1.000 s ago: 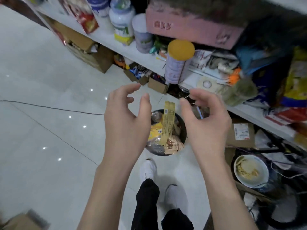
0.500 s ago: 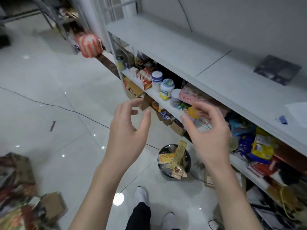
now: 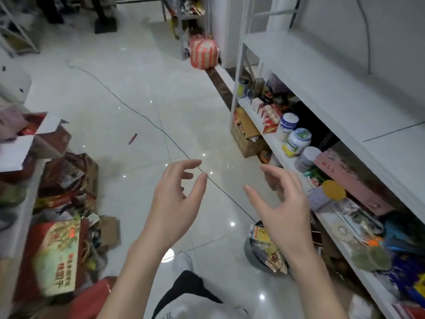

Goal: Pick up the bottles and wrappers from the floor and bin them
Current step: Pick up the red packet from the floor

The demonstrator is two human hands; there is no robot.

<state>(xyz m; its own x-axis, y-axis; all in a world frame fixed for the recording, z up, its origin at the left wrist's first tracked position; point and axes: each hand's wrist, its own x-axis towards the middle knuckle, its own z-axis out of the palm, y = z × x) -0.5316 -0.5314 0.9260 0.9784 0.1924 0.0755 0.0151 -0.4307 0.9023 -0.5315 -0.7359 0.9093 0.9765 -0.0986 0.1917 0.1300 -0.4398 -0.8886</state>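
My left hand (image 3: 177, 203) and my right hand (image 3: 282, 208) are both raised in front of me, fingers spread and curled, holding nothing. Below my right forearm stands a round dark bin (image 3: 250, 254) on the floor, filled with yellow and brown wrappers (image 3: 269, 247). Part of the bin is hidden by my right wrist. A small red wrapper (image 3: 132, 138) lies alone on the white tile floor farther ahead, to the left of a thin black cable (image 3: 128, 108).
A white shelf unit (image 3: 322, 93) along the right holds jars, boxes and packets. Cardboard boxes and red packaging (image 3: 57, 247) are piled on the left. A red-striped bundle (image 3: 204, 54) sits by the far shelf corner. My legs and white shoe are below.
The view has lifted and swung left, away from the bin toward the open floor. Both hands stay empty and have spread a little farther apart.
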